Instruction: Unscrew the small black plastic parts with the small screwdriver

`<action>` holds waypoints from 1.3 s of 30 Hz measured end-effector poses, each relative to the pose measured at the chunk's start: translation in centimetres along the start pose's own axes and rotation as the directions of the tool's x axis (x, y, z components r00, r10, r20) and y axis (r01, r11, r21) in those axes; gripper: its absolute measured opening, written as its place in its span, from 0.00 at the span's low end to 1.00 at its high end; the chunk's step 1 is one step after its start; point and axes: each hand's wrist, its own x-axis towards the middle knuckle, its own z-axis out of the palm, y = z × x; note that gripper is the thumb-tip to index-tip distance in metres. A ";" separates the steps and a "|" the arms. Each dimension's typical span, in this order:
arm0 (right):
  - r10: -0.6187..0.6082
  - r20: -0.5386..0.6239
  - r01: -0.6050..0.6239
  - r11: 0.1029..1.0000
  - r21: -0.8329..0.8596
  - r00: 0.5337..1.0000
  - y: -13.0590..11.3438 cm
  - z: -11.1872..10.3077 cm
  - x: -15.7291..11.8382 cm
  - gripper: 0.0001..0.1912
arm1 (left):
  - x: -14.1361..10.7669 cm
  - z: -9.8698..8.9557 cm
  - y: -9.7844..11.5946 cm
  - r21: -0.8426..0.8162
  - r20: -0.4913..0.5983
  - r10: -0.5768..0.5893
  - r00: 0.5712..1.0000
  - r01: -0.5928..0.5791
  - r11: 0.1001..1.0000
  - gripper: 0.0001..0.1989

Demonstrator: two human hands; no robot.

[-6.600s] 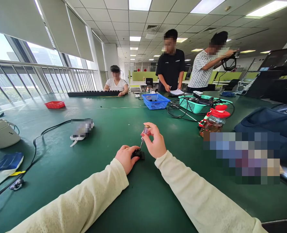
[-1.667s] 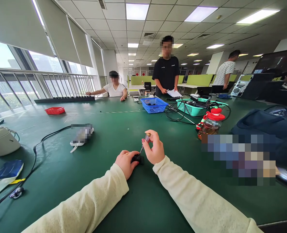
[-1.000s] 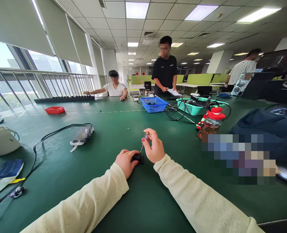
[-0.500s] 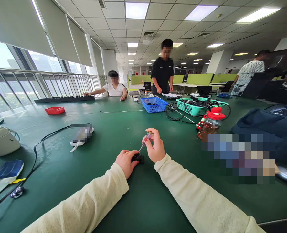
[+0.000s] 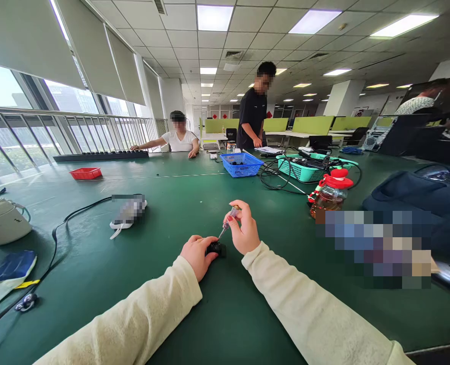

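While the left hand (image 5: 197, 254) closes its thumb and fingers around a small black part (image 5: 219, 249) and presses it to the green table (image 5: 164, 213), near the middle of the scene, the right hand (image 5: 244, 228) pinches a slim screwdriver (image 5: 231, 215) by its clear handle; the tool leans, its handle to the right and its shaft running down to the left onto the top of the part; whether the tip sits in a screw is too small to tell. That tilt looks like the chief risk; a tip seated at an angle could slip from its slot under pressure or twist, scratching the part or jabbing the left thumb and fingertips just beside it; the left grip covers one end only, so a hard turn might swivel the part on the smooth surface; anything tiny knocked loose could roll away and be hard to find. Farther off stand a blue basket (image 5: 245, 172) and, to the right, a red-lidded jar (image 5: 328, 197); both are well apart from the hands, so a bump there seems unlikely.
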 end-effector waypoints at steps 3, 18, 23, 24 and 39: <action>0.003 -0.001 -0.003 1.000 -0.005 1.000 0.0 0.0 0.1 0.13 | 0.0 0.0 0.0 -0.001 -0.006 -0.001 1.000 0.001 1.000 0.20; 0.039 0.092 -0.038 0.999 -0.015 0.995 0.3 0.0 0.0 0.14 | 0.0 -0.1 0.2 -0.003 0.007 -0.002 1.000 0.002 1.000 0.19; 0.070 0.090 -0.069 0.997 -0.017 0.994 0.6 0.0 -0.1 0.14 | 0.0 -0.1 0.2 -0.005 0.005 -0.005 1.000 0.005 1.000 0.19; 0.074 0.092 -0.073 0.997 -0.020 0.993 0.6 0.0 -0.1 0.14 | 0.0 -0.1 0.2 -0.005 0.005 -0.004 1.000 0.005 1.000 0.19; 0.113 -0.065 -0.105 0.987 0.120 0.991 0.5 0.1 0.1 0.14 | 0.0 0.0 0.1 -0.004 0.002 -0.005 1.000 0.005 1.000 0.19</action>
